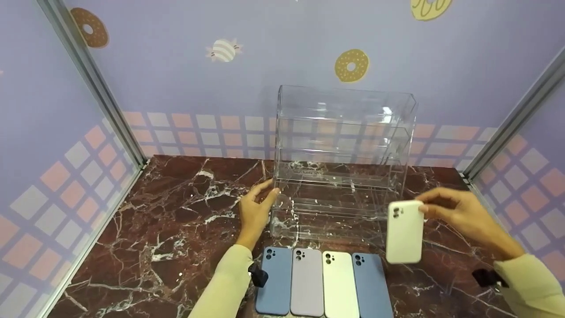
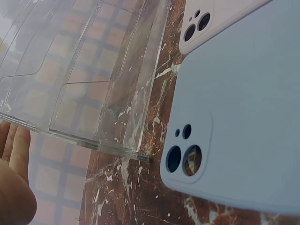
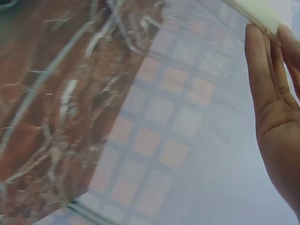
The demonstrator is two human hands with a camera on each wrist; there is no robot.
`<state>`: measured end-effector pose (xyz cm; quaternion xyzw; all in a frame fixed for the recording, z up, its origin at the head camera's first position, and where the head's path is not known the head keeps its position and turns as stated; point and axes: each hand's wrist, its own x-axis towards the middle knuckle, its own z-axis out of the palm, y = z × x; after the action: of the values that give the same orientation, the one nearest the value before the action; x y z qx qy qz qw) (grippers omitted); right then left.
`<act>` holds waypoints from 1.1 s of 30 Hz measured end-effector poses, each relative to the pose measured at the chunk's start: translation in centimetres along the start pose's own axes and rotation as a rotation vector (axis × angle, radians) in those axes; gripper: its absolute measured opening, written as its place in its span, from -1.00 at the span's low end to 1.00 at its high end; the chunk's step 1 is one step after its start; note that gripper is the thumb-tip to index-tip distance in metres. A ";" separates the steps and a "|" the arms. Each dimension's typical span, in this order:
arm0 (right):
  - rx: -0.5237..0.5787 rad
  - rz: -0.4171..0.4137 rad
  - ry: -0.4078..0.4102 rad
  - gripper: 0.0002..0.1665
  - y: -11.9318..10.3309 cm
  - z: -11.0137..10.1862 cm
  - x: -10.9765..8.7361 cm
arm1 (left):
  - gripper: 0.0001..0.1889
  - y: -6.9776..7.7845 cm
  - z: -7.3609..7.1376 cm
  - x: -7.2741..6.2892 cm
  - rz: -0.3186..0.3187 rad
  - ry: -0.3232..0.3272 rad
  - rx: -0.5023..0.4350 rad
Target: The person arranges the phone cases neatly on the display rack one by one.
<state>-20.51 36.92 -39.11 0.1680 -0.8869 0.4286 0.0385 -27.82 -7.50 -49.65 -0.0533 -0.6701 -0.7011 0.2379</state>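
My right hand (image 1: 461,216) pinches a pale cream phone case (image 1: 404,232) by its upper right edge, raised upright at the right of a clear tiered acrylic rack (image 1: 340,176). In the right wrist view only a corner of that case (image 3: 262,14) shows between fingers and thumb. My left hand (image 1: 256,214) touches the rack's left side with its fingers lightly bent; the left wrist view shows the fingertips at the rack's side panel (image 2: 75,140). In front of the rack lie a blue case (image 1: 274,282), a lilac-grey case (image 1: 307,282), a cream case (image 1: 340,285) and another blue case (image 1: 373,287).
Everything stands on a dark red marbled tabletop (image 1: 176,238). A lilac wall (image 1: 176,79) with donut and tile patterns rises behind, and metal frame posts (image 1: 95,84) run up the corners. The rack's tiers hold no cases that I can see.
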 end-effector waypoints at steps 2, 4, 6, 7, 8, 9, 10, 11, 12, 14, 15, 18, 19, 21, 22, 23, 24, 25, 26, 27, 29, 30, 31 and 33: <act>0.008 0.023 0.025 -0.74 -0.9 -0.3 0.9 | -0.67 -0.1 0.0 0.0 0.001 0.000 0.002; 0.002 0.038 0.049 -0.72 -1.9 -0.6 1.9 | -0.68 -0.1 0.0 0.0 -0.002 0.000 -0.005; 0.001 0.033 0.075 -0.71 -2.7 -0.9 2.9 | -0.68 -0.2 0.0 -0.1 -0.012 0.002 -0.017; -0.005 0.028 0.088 -0.70 -3.1 -1.1 3.4 | -0.67 -0.1 0.0 -0.1 -0.016 0.004 -0.029; -0.014 0.022 0.101 -0.69 -3.5 -1.3 3.9 | -0.67 -0.2 0.1 -0.2 -0.017 0.007 -0.040; -0.015 0.015 0.115 -0.68 -3.9 -1.6 4.5 | -0.67 -0.2 0.1 -0.2 -0.022 0.010 -0.049; -0.007 0.012 0.129 -0.68 -4.3 -1.8 5.0 | -0.67 -0.1 0.1 -0.2 -0.025 0.013 -0.055; -0.005 0.013 0.144 -0.67 -4.7 -2.0 5.5 | -0.67 -0.1 0.2 -0.3 -0.029 0.015 -0.061; 0.002 0.011 0.155 -0.66 -5.0 -2.2 6.0 | -0.67 -0.1 0.2 -0.3 -0.031 0.019 -0.067; 0.016 0.002 0.171 -0.64 -5.7 -2.7 6.9 | -0.68 -0.1 0.3 -0.3 -0.032 0.024 -0.075; 0.029 -0.002 0.185 -0.64 -6.0 -2.9 7.4 | -0.68 -0.1 0.3 -0.3 -0.037 0.025 -0.081; 0.050 -0.029 0.212 -0.64 -7.1 -3.4 8.8 | -0.70 -0.2 0.3 -0.3 -0.031 0.035 -0.087; 0.053 -0.033 0.222 -0.65 -7.4 -3.5 9.3 | -0.70 -0.2 0.3 -0.3 -0.028 0.037 -0.086; 0.056 -0.039 0.246 -0.65 -8.1 -3.7 10.2 | -0.70 -0.1 0.3 -0.4 -0.021 0.041 -0.082; 0.056 -0.042 0.250 -0.65 -8.5 -3.8 10.7 | -0.69 -0.1 0.3 -0.4 -0.018 0.043 -0.080; 0.054 -0.044 0.255 -0.65 -8.8 -3.9 11.1 | -0.69 -0.1 0.3 -0.4 -0.019 0.045 -0.078; 0.056 -0.043 0.261 -0.65 -9.1 -4.1 11.6 | -0.69 -0.1 0.3 -0.4 -0.021 0.047 -0.079; 0.057 -0.046 0.267 -0.65 -9.5 -4.2 12.0 | -0.68 -0.1 0.3 -0.4 -0.021 0.050 -0.078; 0.059 -0.048 0.273 -0.65 -9.8 -4.3 12.5 | -0.69 -0.2 0.4 -0.4 -0.026 0.053 -0.078; 0.059 -0.050 0.276 -0.66 -10.2 -4.4 12.9 | -0.69 -0.1 0.4 -0.5 -0.032 0.056 -0.077; 0.058 -0.047 0.276 -0.67 -10.9 -4.7 13.8 | -0.70 -0.1 0.5 -0.5 -0.040 0.065 -0.075; 0.060 -0.045 0.275 -0.67 -11.2 -4.8 14.2 | -0.71 -0.1 0.5 -0.5 -0.042 0.067 -0.072; 0.060 -0.044 0.275 -0.68 -11.6 -5.0 14.6 | -0.72 -0.2 0.6 -0.5 -0.042 0.069 -0.069; 0.076 -0.034 0.272 -0.69 -12.3 -5.3 15.4 | -0.72 -0.2 0.6 -0.5 -0.038 0.069 -0.063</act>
<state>-31.34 29.88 -23.33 0.1245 -0.8535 0.4802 0.1593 -27.59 -6.78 -49.97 -0.0236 -0.6399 -0.7277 0.2457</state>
